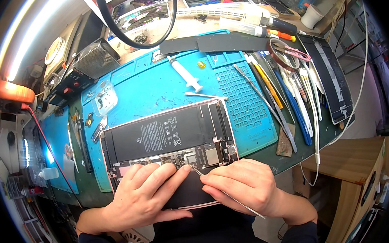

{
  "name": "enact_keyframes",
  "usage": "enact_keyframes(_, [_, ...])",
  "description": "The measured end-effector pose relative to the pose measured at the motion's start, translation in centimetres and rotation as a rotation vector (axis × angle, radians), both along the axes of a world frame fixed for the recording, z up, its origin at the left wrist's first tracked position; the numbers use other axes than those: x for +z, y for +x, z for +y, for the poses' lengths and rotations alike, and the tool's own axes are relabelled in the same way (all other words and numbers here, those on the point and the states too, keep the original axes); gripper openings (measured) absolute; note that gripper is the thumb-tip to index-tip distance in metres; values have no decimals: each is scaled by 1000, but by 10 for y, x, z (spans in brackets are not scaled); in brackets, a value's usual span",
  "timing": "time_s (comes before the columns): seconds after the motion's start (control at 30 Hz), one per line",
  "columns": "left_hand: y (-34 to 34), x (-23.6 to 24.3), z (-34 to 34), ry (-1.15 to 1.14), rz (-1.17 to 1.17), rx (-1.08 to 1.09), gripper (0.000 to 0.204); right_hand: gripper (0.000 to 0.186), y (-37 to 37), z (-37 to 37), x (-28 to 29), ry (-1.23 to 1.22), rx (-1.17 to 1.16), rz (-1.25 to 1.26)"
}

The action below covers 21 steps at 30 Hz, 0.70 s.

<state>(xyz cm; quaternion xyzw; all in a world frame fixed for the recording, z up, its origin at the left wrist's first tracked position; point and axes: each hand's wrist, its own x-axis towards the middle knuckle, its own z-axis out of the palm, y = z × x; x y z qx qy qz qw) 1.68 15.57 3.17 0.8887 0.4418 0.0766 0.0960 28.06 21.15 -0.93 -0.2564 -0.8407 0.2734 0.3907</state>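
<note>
An opened tablet (159, 119) lies on a blue mat, its black battery and circuit board bared. My left hand (144, 191) rests over its near left part, index fingertip pressing beside the board (175, 159), thumb stretched along the near edge. Nothing shows in its spread fingers. Between thumb and fingers, my right hand (248, 186) pinches a thin metal pick (243, 205). The pick's tip reaches the board just right of the left index fingertip. What the tip touches is too small to tell.
On the blue mat (143, 88) are a syringe (184, 74), a cotton swab (204, 95) and a clear box (104, 100) of small parts. Tweezers (286, 128), brushes and pens lie to the right. Beyond them leans a black screen panel (331, 78). A black cable loop (132, 43) hangs overhead.
</note>
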Motion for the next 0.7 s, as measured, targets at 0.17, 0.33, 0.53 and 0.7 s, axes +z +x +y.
enact_keyframes(0.17, [0,-1,1,3,0,-6,88,22,0,0,-2,3,-5,10])
enact_keyframes(0.33, [0,0,-1,-4,27,-6,93,23,1,0,-2,18,5,7])
enact_keyframes(0.53, [0,1,2,28,13,-20,84,23,1,1,-2,15,10,7])
enact_keyframes(0.7, [0,0,0,21,18,-6,90,23,1,1,-2,15,6,6])
